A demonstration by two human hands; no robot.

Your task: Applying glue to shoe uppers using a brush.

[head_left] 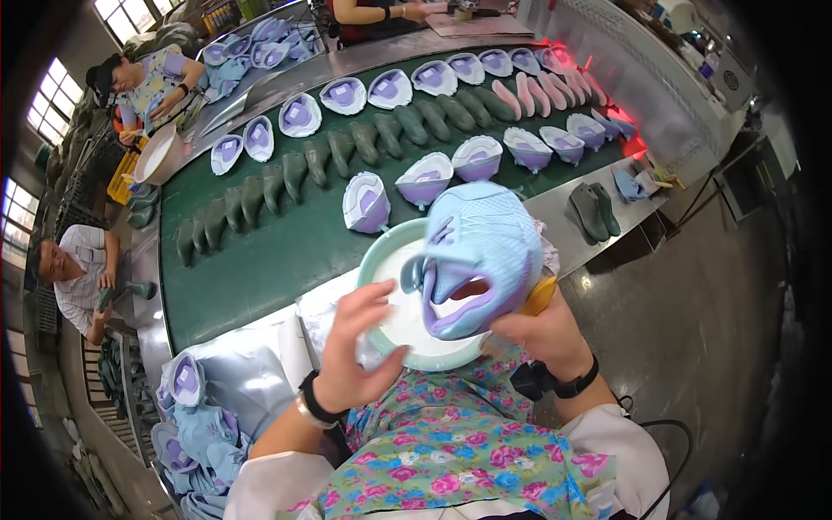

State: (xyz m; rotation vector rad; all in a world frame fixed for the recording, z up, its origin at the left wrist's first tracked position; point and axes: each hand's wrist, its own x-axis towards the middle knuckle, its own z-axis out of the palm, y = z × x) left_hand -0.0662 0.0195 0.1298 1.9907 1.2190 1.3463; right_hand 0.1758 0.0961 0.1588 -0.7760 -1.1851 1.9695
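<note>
A light-blue shoe upper with purple lining and laces is held up before me, its opening facing me. My right hand grips its edge on the right, and a yellow piece shows beside the fingers; its kind is unclear. To the left, my left hand has its fingers apart, slightly blurred, and holds nothing. Behind the upper and below it stands a pale-green basin of white liquid, partly hidden by the upper and near my left fingertips.
Rows of shoe uppers, dark green foot-shaped lasts and pink ones lie on the green conveyor belt. A pile of uppers sits lower left. Dark lasts rest on the metal ledge. Co-workers stand along the far and left sides.
</note>
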